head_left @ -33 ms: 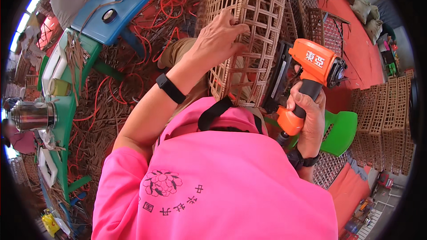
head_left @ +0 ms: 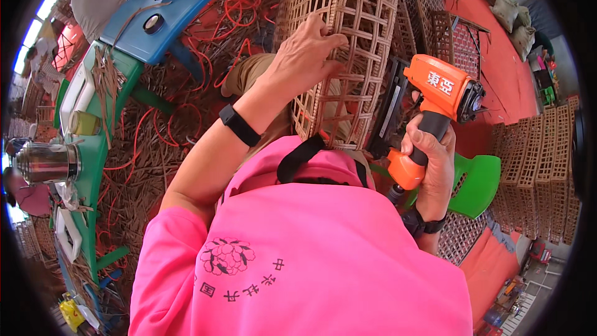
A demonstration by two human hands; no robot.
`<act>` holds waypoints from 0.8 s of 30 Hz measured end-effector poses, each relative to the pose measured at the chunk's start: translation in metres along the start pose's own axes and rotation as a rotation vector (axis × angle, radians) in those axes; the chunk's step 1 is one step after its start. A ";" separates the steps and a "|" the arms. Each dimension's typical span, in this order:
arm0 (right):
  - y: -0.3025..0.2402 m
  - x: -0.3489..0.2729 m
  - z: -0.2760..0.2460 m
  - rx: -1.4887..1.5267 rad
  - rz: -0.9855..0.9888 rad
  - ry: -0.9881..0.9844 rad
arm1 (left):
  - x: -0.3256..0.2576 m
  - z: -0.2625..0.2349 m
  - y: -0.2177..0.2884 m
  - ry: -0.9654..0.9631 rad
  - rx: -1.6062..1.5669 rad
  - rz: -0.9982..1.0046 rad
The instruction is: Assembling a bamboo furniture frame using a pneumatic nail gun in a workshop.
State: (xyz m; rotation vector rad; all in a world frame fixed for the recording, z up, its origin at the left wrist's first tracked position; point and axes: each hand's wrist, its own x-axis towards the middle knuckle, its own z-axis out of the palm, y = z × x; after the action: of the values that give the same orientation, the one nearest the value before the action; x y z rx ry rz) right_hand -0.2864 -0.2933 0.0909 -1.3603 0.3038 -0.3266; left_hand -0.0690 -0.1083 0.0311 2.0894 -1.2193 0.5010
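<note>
A tall openwork basket (head_left: 367, 31) of woven brown wicker stands up against my lap. My left hand (head_left: 308, 50) is closed on its edge, fingers curled into the lattice and thumb bent toward them. In my right hand (head_left: 432, 149) is an orange pneumatic nail gun (head_left: 438, 84), gripped round its black handle. The gun's long dark magazine (head_left: 392, 106) lies beside the basket's right side. A hose fitting (head_left: 395, 194) shows at the handle's lower end. The gun's nose is hidden.
A blue table (head_left: 134, 25) at the upper left bears more orange tools and a tape roll (head_left: 153, 23). Beside it a green table (head_left: 93, 168) holds a glass cup and a metal pot (head_left: 46, 162). Red hoses (head_left: 239, 6) coil over strips. Stacked wicker panels (head_left: 538, 155) and a green chair (head_left: 479, 180) stand right.
</note>
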 end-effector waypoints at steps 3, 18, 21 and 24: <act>0.002 -0.002 -0.006 0.016 -0.020 -0.004 | -0.005 0.000 0.004 -0.034 -0.038 -0.048; 0.004 -0.009 -0.019 0.060 -0.007 0.071 | -0.011 0.004 0.004 -0.014 -0.078 -0.040; 0.006 -0.012 -0.024 0.056 -0.005 0.071 | -0.016 0.007 0.011 0.002 0.000 -0.066; 0.011 -0.017 -0.037 0.022 0.017 0.080 | -0.014 0.008 0.035 0.030 0.194 -0.074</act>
State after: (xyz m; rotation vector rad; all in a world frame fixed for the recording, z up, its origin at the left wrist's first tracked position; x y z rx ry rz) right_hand -0.3161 -0.3181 0.0736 -1.3239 0.3772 -0.3705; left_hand -0.1059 -0.1180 0.0290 2.2715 -1.1091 0.6354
